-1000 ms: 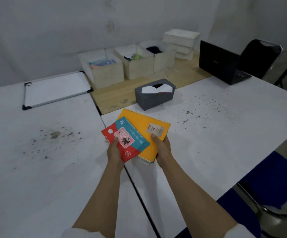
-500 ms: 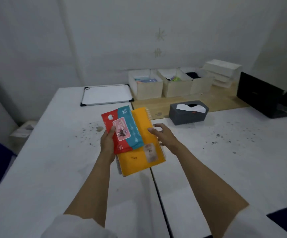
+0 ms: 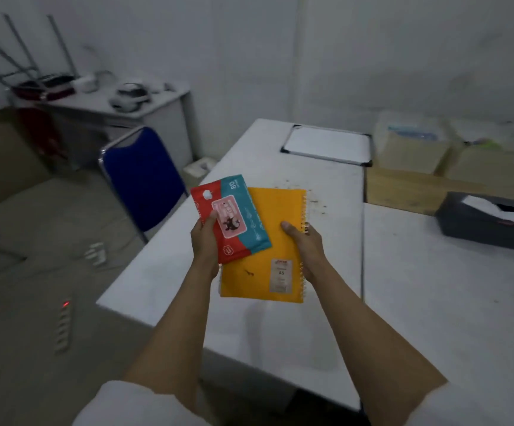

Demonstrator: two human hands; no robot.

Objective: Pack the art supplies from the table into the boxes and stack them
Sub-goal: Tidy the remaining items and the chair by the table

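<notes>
An orange spiral notebook (image 3: 275, 235) is held up over the white table (image 3: 280, 327), its wire binding on the right. On its upper left lies a red and teal packet (image 3: 234, 216). My left hand (image 3: 205, 241) grips the left side of the stack, thumb on the packet. My right hand (image 3: 306, 244) grips the notebook's spiral edge, thumb on the cover. Open white boxes (image 3: 409, 149) stand blurred at the far right of the table.
A whiteboard (image 3: 326, 144) lies flat at the table's far end. A grey tissue box (image 3: 489, 221) sits to the right. A blue chair (image 3: 142, 176) stands left of the table, with a cluttered desk (image 3: 111, 103) behind and a power strip (image 3: 63, 324) on the floor.
The view has swung left, bringing the chair, floor and side desk into sight. My right hand has closed on the notebook's spiral edge; the stack stays held in both hands.
</notes>
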